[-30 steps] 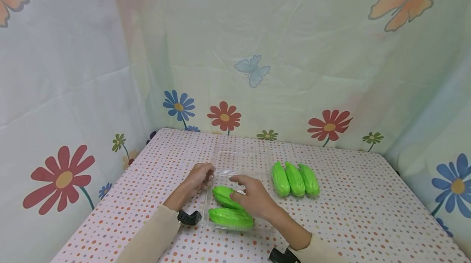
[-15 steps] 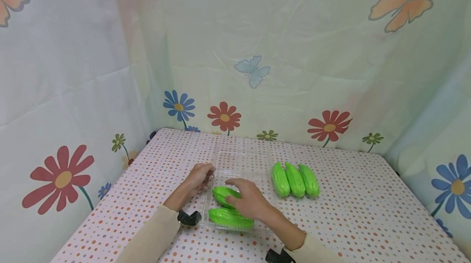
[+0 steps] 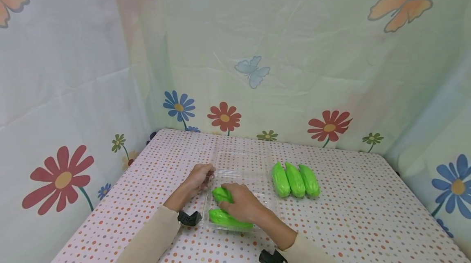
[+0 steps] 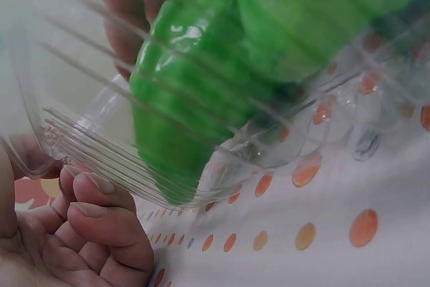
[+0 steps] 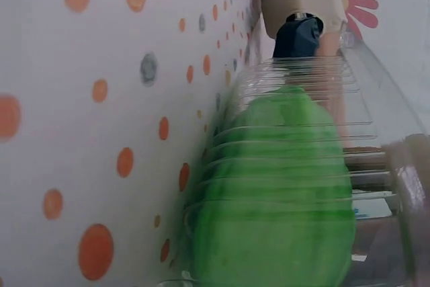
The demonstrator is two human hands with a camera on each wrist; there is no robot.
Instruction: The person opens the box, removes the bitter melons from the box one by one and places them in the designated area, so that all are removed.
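Note:
A clear plastic clamshell box (image 3: 263, 191) lies with its lid laid back and holds two glossy, ridged green gourd-like vegetables. My left hand (image 3: 198, 176) pinches the box's left rim; in the left wrist view, its curled fingers (image 4: 111, 226) sit below the rim, thumb above. Inside the box, my right hand (image 3: 241, 202) grips the far green gourd (image 3: 221, 194), thumb on the near side and fingers over its far side. The near green gourd (image 3: 226, 218) lies crosswise in front, partly covered by that hand. Through the ribbed wall, the right wrist view shows one green gourd (image 5: 275, 193) up close.
Three more green gourds (image 3: 295, 179) lie side by side right of the box. The transparent lid (image 3: 241, 160) extends toward the back. A dotted cloth (image 3: 353, 205) covers the table, and a flowered curtain (image 3: 279, 42) rises behind and at the sides.
My right hand has moved left and lower onto the far gourd, its fingers closing over it from above it. My left hand stays at the box's left rim.

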